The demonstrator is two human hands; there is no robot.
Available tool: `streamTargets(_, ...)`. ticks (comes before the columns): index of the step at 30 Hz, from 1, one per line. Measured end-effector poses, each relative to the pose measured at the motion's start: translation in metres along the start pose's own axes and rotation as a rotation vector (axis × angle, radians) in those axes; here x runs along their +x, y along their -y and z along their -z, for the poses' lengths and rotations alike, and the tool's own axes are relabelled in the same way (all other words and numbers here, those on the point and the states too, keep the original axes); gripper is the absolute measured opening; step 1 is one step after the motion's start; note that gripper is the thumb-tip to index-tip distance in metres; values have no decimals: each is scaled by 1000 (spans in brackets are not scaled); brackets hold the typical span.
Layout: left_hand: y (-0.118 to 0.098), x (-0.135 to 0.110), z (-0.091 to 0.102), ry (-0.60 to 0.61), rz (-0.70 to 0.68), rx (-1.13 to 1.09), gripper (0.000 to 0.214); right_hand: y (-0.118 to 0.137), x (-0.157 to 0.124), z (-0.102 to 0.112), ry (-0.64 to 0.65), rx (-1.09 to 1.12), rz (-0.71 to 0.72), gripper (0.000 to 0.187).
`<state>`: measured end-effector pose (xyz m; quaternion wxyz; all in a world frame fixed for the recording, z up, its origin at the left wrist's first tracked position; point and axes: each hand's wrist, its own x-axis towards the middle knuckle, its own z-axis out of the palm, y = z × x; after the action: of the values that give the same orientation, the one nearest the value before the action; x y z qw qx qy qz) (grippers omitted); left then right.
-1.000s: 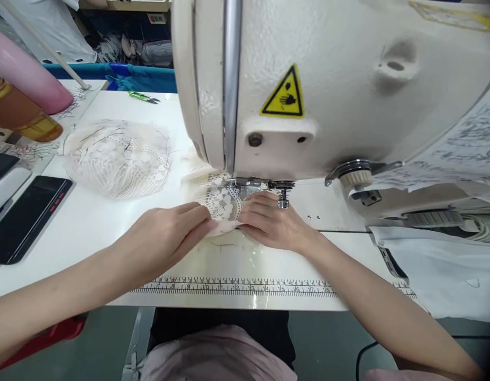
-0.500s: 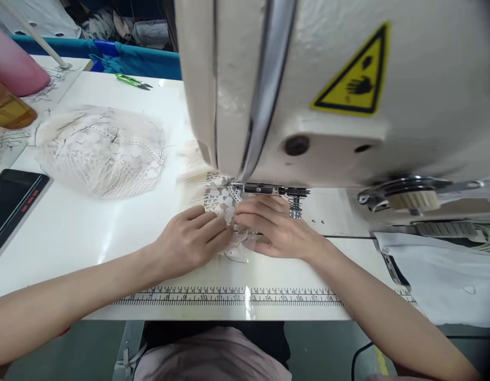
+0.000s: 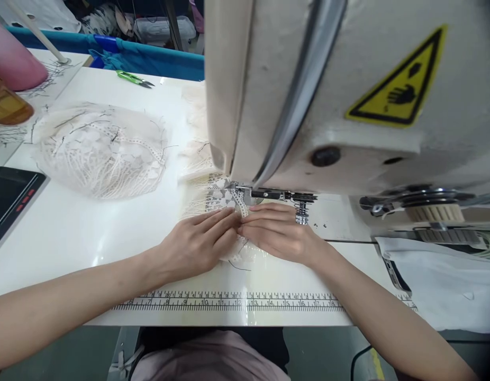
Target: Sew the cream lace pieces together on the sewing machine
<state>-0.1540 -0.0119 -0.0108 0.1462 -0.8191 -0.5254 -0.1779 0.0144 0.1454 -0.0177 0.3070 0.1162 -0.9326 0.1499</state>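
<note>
White lace fabric (image 3: 219,197) lies under the needle area of the sewing machine (image 3: 269,193), its fringe spreading to the left. My left hand (image 3: 201,241) is closed at the near edge of the lace, thumb and fingers together on it. From the other side my right hand (image 3: 279,230) grips the same edge, its fingers pressed together close to the left fingertips. Both hands are just in front of the presser foot area. The fingertips partly cover the lace, and a dark loose thread trails from it on the table.
Another lace piece with loose threads (image 3: 106,153) lies on the left, near a phone (image 3: 12,198). Green thread snips (image 3: 134,79) rest farther back. A ruler strip (image 3: 229,301) runs along the table's front edge. White cloth (image 3: 451,286) lies at right.
My left fingers have straightened forward over the lace. My right hand has drawn slightly back from the presser foot, uncovering more lace trim. The view has shifted a little.
</note>
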Motion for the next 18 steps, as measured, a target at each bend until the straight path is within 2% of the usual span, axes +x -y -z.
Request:
streamTargets(8,1,2,1,-9,40,-18,21,2,1,-1,-1,-63,-3,17)
streamTargets(14,1,4,-1,-10,44,-17,25,0,4,1,-24,-28,-2,11)
streamTargets(18,1,4,-4,-16,43,-16,23,-3,1,2,9,-56,-42,15)
